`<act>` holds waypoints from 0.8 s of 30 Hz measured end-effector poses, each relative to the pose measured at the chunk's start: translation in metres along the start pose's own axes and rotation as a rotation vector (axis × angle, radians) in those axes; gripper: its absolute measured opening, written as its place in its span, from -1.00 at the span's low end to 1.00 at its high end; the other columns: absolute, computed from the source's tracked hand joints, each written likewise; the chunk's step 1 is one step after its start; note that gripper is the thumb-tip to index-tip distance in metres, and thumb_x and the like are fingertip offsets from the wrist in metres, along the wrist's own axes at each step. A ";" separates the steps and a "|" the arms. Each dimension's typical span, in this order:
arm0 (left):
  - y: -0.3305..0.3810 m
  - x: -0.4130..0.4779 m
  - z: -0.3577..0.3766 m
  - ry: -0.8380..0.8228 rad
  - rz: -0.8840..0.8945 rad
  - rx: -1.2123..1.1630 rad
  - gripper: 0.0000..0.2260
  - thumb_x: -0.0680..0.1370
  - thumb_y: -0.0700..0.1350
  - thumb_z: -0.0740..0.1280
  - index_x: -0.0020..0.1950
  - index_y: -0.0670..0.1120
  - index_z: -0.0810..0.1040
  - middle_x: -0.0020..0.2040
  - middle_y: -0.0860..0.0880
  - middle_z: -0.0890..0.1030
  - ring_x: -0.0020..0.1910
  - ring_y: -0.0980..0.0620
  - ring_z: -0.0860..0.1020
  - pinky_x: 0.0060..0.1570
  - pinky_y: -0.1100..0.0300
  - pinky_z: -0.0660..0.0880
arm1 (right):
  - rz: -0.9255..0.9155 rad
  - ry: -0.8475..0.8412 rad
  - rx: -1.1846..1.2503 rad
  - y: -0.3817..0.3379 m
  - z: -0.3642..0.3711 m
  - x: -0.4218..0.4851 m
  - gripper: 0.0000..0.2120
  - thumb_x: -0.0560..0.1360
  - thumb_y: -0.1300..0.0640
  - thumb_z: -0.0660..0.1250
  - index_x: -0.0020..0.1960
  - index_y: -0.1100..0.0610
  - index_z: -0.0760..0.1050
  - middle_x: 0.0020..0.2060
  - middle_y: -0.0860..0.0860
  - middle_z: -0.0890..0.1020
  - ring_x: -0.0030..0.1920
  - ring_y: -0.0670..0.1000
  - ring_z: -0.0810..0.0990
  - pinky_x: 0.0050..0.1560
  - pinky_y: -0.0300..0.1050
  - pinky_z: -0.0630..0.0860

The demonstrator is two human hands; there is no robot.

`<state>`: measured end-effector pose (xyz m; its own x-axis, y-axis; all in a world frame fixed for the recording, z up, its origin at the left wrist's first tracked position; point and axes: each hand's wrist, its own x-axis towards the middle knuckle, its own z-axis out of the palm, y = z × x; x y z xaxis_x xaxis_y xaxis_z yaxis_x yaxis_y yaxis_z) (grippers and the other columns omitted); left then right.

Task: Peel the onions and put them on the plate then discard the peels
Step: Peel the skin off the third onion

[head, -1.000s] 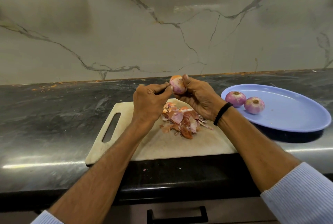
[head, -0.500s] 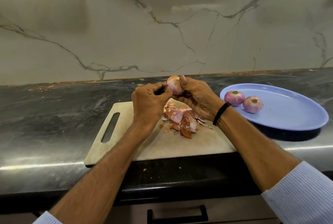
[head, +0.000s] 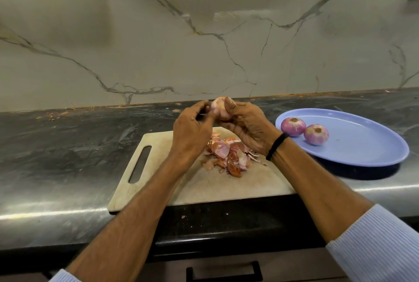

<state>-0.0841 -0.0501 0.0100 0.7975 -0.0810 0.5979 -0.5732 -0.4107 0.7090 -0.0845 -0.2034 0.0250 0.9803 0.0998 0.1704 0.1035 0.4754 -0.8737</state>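
**Onion Gripped in Both Hands Above the Cutting Board**

A small, round pinkish onion (head: 218, 109) sat just above the centre of the frame, held in the air over the far edge of a pale rectangular cutting board (head: 158, 168). The right hand (head: 247, 130) curled round it from the right and below, with the thumb laid over its top. The left hand (head: 192, 132) met it from the left, its fingertips bunched and pinching at the skin on that side. A patch of orange skin showed on the top of the onion. Fingers covered both of its ends, so its long axis and the way it pointed could not be told.

Below the hands, a heap of orange and purple onion peels (head: 229, 154) lay on the middle of the board. The board's long axis ran left to right, with its handle slot at the left end.

At the right of the frame a light-blue round plate (head: 362, 145) rested on the dark, veined stone countertop (head: 68, 145), just beside the board. Two peeled purple onions (head: 293, 126) (head: 316, 134) lay at its left side, touching or nearly so, each with a brownish trimmed end turned upward.

A black wristband (head: 277, 145) circled the right wrist.
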 end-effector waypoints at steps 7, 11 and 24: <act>0.006 0.001 -0.005 -0.020 -0.069 -0.163 -0.71 0.68 -0.18 0.23 0.40 -0.07 0.52 0.14 0.17 0.59 0.14 0.20 0.55 0.26 0.18 0.50 | -0.056 0.035 -0.145 0.001 -0.005 0.001 -0.72 0.45 0.10 0.42 0.02 0.22 0.42 -0.08 0.21 0.63 -0.04 0.18 0.61 0.06 0.08 0.57; 0.007 0.003 -0.008 -0.036 -0.195 -0.356 -0.68 0.71 -0.23 0.09 0.26 0.04 0.58 0.12 0.12 0.57 0.12 0.03 0.56 0.12 0.11 0.56 | -0.152 -0.072 -0.412 0.004 -0.003 -0.004 -0.44 0.35 0.18 0.53 0.22 0.14 0.31 0.10 0.28 0.57 0.04 0.22 0.64 0.06 0.18 0.61; 0.004 0.003 -0.013 -0.119 -0.209 -0.513 -0.75 0.71 -0.20 0.15 0.15 -0.10 0.63 0.05 -0.08 0.68 -0.02 0.02 0.69 -0.03 0.12 0.64 | -0.449 -0.008 -1.077 0.009 0.003 -0.010 -0.42 0.24 0.00 0.63 0.13 -0.04 0.39 0.00 -0.07 0.59 -0.13 -0.03 0.67 -0.03 0.01 0.65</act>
<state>-0.0865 -0.0399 0.0199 0.9025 -0.1598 0.3999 -0.3951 0.0625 0.9165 -0.0944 -0.1978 0.0171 0.8184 0.1183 0.5623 0.5341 -0.5176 -0.6685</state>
